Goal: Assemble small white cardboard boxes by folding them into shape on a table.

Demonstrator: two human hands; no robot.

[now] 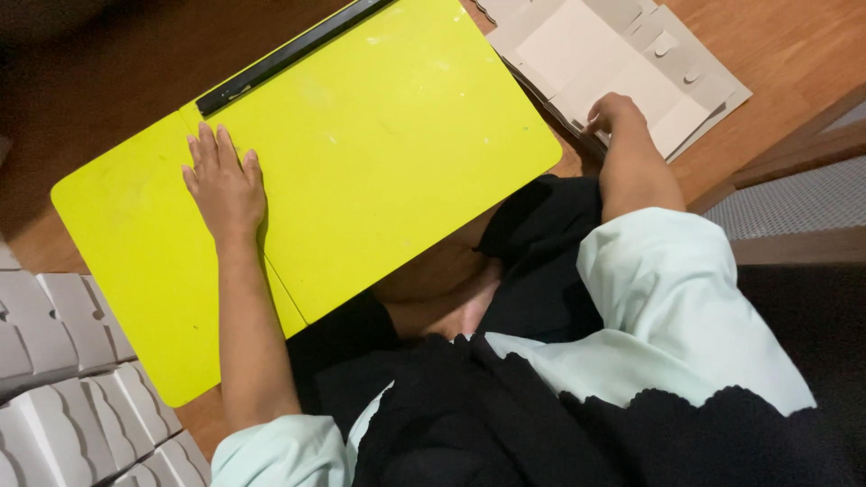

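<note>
Left hand [224,180] spread flat on the yellow-green tabletop [379,135], right hand [615,113] curled onto the stack of flat grey carton blanks [622,54] at far right (lifting one sheet only seems advisable).

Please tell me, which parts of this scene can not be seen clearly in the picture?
Head view only:
- Right hand fingertips: curled onto the flat cardboard sheets, so any grip is unclear.
- The cardboard stack's near edge: hidden behind the yellow-green board.
- Folded grey boxes: cut off by the left and bottom edges.
- Left hand palm: pressed flat on the board.
</note>
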